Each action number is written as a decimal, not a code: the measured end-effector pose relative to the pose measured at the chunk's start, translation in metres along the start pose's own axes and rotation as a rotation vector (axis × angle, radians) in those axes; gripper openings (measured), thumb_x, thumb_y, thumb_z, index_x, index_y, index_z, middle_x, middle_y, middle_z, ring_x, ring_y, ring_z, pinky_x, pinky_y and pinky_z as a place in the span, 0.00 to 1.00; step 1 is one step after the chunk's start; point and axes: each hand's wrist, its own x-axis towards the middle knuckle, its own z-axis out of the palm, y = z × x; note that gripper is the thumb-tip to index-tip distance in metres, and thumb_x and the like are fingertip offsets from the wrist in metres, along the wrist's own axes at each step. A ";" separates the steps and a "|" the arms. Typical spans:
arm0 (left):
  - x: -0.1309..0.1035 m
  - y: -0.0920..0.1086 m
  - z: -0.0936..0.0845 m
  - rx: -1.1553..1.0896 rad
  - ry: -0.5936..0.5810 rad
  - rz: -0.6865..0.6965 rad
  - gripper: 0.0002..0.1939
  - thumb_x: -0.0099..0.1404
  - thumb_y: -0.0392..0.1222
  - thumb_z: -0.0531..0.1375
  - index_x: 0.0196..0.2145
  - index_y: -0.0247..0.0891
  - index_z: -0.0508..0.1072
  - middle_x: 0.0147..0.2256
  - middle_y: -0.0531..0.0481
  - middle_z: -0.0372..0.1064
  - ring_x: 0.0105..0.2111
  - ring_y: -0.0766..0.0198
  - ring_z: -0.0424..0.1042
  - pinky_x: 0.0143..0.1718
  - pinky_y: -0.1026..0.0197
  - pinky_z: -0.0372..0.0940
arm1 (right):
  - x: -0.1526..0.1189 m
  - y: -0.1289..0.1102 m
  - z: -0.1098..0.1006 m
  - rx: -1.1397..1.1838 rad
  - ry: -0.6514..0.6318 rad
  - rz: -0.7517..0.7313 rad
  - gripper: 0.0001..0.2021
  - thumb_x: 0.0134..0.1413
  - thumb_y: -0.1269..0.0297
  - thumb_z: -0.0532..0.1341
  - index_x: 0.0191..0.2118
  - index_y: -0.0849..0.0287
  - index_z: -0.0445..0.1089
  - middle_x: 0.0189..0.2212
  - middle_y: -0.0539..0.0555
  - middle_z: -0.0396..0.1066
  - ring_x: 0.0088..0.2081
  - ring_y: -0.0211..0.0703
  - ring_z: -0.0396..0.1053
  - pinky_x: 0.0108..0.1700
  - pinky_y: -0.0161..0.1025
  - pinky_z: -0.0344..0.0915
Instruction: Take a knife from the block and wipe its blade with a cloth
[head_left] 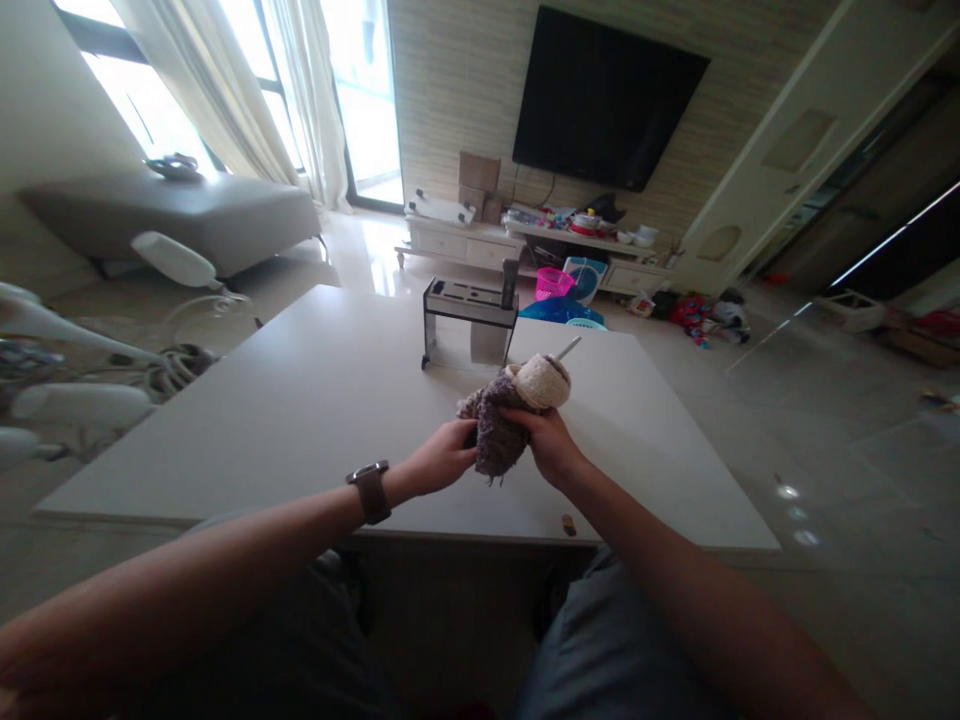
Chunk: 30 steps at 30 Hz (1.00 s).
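Both of my hands grip a fluffy cloth [501, 430], grey-brown with a cream part, bunched up above the white table. My left hand [444, 455] has it from the left side, fingers partly hidden behind the folds. On the right, my right hand [553, 445] presses its thumb onto the bundle. From the cream end sticks a thin, pale grey strip [571, 347] that looks like a blade tip; whatever else the cloth wraps is hidden. Just beyond stands a knife block [466, 305] with clear sides and a dark-handled knife [509, 284] in its right end.
A small yellow and dark object [568, 525] lies by the near edge of the white table [300, 400]. White chairs [176, 260] stand to the left. Past the far edge are a pink basket [553, 283], blue plastic and a low TV cabinet [450, 240].
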 end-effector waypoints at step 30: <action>-0.003 0.027 -0.008 0.117 -0.032 -0.109 0.18 0.67 0.54 0.58 0.29 0.37 0.70 0.25 0.55 0.61 0.25 0.66 0.56 0.25 0.61 0.49 | 0.071 -0.039 -0.076 0.307 0.189 -0.223 0.11 0.50 0.61 0.70 0.41 0.56 0.79 0.41 0.51 0.83 0.44 0.45 0.81 0.57 0.47 0.77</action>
